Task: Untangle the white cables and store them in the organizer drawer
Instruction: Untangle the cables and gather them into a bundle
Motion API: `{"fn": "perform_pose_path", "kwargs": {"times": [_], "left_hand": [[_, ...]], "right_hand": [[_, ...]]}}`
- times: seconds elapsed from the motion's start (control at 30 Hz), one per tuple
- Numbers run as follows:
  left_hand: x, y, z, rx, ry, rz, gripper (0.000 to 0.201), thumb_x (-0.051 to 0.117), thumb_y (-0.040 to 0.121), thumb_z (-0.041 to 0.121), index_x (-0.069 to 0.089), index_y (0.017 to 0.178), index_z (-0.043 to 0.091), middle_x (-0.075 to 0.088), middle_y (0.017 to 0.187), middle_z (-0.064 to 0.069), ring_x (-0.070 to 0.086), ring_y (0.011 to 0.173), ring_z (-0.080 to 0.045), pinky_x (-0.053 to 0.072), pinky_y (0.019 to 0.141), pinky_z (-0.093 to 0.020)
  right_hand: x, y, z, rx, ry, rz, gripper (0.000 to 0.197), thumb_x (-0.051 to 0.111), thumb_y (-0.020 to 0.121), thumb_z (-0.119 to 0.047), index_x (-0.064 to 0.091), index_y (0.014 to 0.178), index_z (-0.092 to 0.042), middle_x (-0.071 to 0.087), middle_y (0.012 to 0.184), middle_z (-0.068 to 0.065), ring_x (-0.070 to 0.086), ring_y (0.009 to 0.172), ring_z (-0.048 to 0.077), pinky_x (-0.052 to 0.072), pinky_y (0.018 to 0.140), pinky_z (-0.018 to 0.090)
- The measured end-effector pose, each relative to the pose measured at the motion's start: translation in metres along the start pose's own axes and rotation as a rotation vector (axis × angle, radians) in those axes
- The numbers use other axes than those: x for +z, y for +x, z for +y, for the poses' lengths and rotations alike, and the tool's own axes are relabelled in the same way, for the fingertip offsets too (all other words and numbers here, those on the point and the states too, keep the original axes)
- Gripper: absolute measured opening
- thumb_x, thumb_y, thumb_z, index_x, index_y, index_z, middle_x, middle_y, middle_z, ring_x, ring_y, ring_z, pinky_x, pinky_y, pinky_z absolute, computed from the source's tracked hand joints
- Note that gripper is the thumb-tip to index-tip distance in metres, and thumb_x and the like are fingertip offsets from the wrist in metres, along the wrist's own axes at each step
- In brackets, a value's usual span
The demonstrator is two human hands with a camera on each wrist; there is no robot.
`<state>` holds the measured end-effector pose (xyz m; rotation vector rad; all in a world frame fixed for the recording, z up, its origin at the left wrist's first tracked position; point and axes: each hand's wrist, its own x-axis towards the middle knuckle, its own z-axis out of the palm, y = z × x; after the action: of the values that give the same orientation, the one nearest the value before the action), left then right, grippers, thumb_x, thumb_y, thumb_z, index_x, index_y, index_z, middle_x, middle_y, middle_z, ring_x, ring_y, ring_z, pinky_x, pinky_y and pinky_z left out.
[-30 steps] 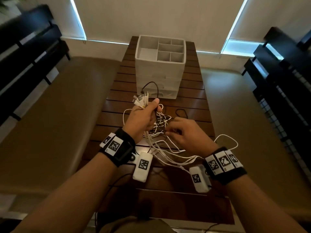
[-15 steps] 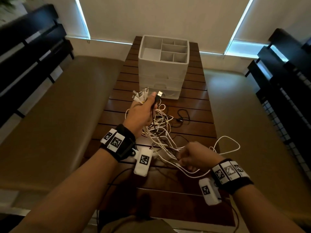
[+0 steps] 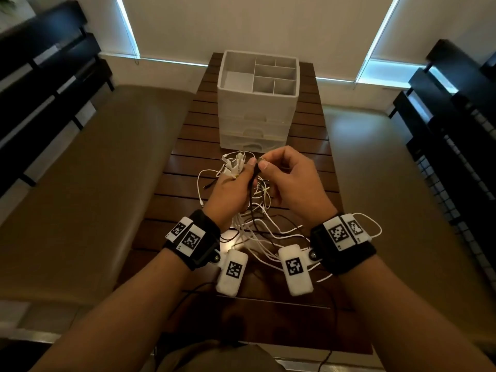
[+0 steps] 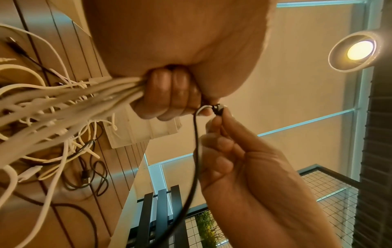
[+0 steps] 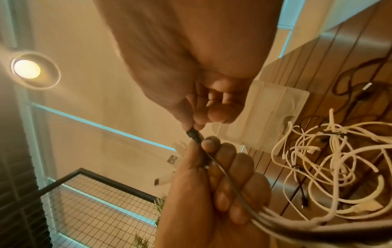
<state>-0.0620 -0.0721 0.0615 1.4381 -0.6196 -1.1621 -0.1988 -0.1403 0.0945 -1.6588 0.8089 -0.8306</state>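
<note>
My left hand [image 3: 232, 187] grips a bundle of white cables [image 4: 70, 99], their plugs [image 3: 233, 165] fanning out above the fist. The loose lengths hang in a tangle [image 3: 257, 232] over the slatted wooden table [image 3: 303, 157]. My right hand [image 3: 288, 178] pinches the plug of a black cable [image 4: 218, 109] between thumb and forefinger, right beside the left thumb. That black cable [image 5: 224, 176] runs down past the left fingers. The white organizer [image 3: 257, 103], with an open divided top and drawers below, stands just beyond both hands.
More white and black cables [image 5: 331, 159] lie looped on the table near the organizer's front. Dark slatted benches [image 3: 48, 84] flank the table on the left and a black mesh rack [image 3: 456, 146] on the right. Beige floor lies on both sides.
My right hand rose from the table's near edge to the left hand and now pinches the black plug there. The left hand stayed raised with its bundle.
</note>
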Motion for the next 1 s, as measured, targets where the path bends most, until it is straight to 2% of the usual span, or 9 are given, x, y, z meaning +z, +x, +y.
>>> {"fn": "perform_pose_path", "kwargs": {"times": [0.17, 0.3, 0.37, 0.47, 0.57, 0.73, 0.8, 0.9, 1.0], "left_hand": [[-0.013, 0.001, -0.001, 0.045, 0.054, -0.137, 0.048, 0.046, 0.097, 0.072, 0.069, 0.091, 0.029, 0.058, 0.076, 0.006, 0.051, 0.068, -0.008, 0.038, 0.062, -0.027], [-0.018, 0.001, 0.005, 0.092, 0.031, -0.289, 0.05, 0.045, 0.095, 0.067, 0.064, 0.094, 0.022, 0.06, 0.078, 0.001, 0.062, 0.077, -0.017, 0.054, 0.076, -0.039], [-0.019, -0.001, 0.005, 0.098, -0.006, -0.358, 0.05, 0.046, 0.099, 0.063, 0.057, 0.088, 0.015, 0.052, 0.073, -0.002, 0.058, 0.068, -0.022, 0.056, 0.071, -0.041], [-0.018, -0.006, 0.001, 0.104, 0.055, -0.446, 0.04, 0.048, 0.105, 0.053, 0.05, 0.087, 0.017, 0.038, 0.07, 0.001, 0.038, 0.057, -0.014, 0.043, 0.053, -0.03], [-0.024, -0.01, 0.003, 0.077, 0.086, -0.505, 0.028, 0.054, 0.108, 0.037, 0.051, 0.084, 0.023, 0.032, 0.07, 0.001, 0.026, 0.057, -0.013, 0.027, 0.048, -0.025], [-0.026, -0.014, 0.01, 0.046, 0.145, -0.375, 0.049, 0.052, 0.107, 0.021, 0.053, 0.06, 0.034, 0.032, 0.059, 0.006, 0.023, 0.049, -0.01, 0.02, 0.046, -0.025], [-0.021, -0.016, 0.011, 0.064, 0.121, -0.314, 0.048, 0.049, 0.108, 0.02, 0.047, 0.062, 0.032, 0.031, 0.058, 0.007, 0.023, 0.047, -0.008, 0.021, 0.043, -0.022], [-0.014, -0.023, 0.015, 0.087, 0.131, -0.283, 0.04, 0.042, 0.106, 0.005, 0.043, 0.069, 0.021, 0.034, 0.053, 0.008, 0.025, 0.043, -0.008, 0.022, 0.041, -0.02], [-0.014, -0.026, 0.016, 0.076, 0.168, -0.252, 0.041, 0.04, 0.105, 0.003, 0.044, 0.068, 0.019, 0.037, 0.051, 0.009, 0.026, 0.043, -0.008, 0.023, 0.043, -0.022]], "right_hand": [[-0.005, 0.003, 0.003, -0.019, -0.056, -0.037, 0.007, 0.071, 0.098, -0.012, 0.07, 0.102, -0.006, 0.07, 0.086, 0.005, 0.064, 0.065, 0.006, 0.051, 0.057, 0.018], [-0.005, 0.002, -0.006, -0.012, -0.017, -0.049, 0.009, 0.072, 0.096, -0.009, 0.07, 0.102, -0.003, 0.073, 0.095, 0.015, 0.075, 0.081, 0.026, 0.057, 0.06, 0.024], [-0.003, 0.006, -0.007, -0.033, -0.034, -0.042, 0.008, 0.075, 0.094, -0.011, 0.073, 0.1, -0.005, 0.072, 0.097, 0.015, 0.073, 0.081, 0.024, 0.058, 0.063, 0.032], [-0.001, 0.014, -0.005, -0.097, -0.104, -0.039, 0.006, 0.078, 0.09, -0.012, 0.077, 0.095, -0.015, 0.072, 0.099, 0.008, 0.07, 0.088, 0.029, 0.06, 0.08, 0.044], [-0.001, 0.014, -0.007, -0.116, -0.114, -0.127, 0.01, 0.076, 0.091, -0.007, 0.078, 0.1, -0.01, 0.071, 0.106, 0.01, 0.068, 0.096, 0.031, 0.059, 0.088, 0.039], [0.002, 0.01, -0.012, -0.108, -0.098, -0.262, 0.011, 0.073, 0.094, -0.009, 0.076, 0.104, -0.006, 0.075, 0.108, 0.009, 0.071, 0.104, 0.026, 0.058, 0.096, 0.046], [0.01, 0.01, -0.014, -0.112, -0.095, -0.211, 0.013, 0.069, 0.098, -0.015, 0.076, 0.107, -0.009, 0.075, 0.11, 0.005, 0.071, 0.106, 0.021, 0.058, 0.098, 0.047], [0.027, 0.008, -0.023, -0.082, -0.036, -0.203, 0.024, 0.062, 0.104, -0.028, 0.069, 0.123, -0.016, 0.074, 0.116, 0.001, 0.07, 0.109, 0.014, 0.058, 0.098, 0.039], [0.038, 0.01, -0.032, -0.1, -0.021, -0.22, 0.029, 0.057, 0.107, -0.032, 0.074, 0.112, -0.009, 0.077, 0.106, 0.002, 0.072, 0.104, 0.015, 0.056, 0.1, 0.037]]}}
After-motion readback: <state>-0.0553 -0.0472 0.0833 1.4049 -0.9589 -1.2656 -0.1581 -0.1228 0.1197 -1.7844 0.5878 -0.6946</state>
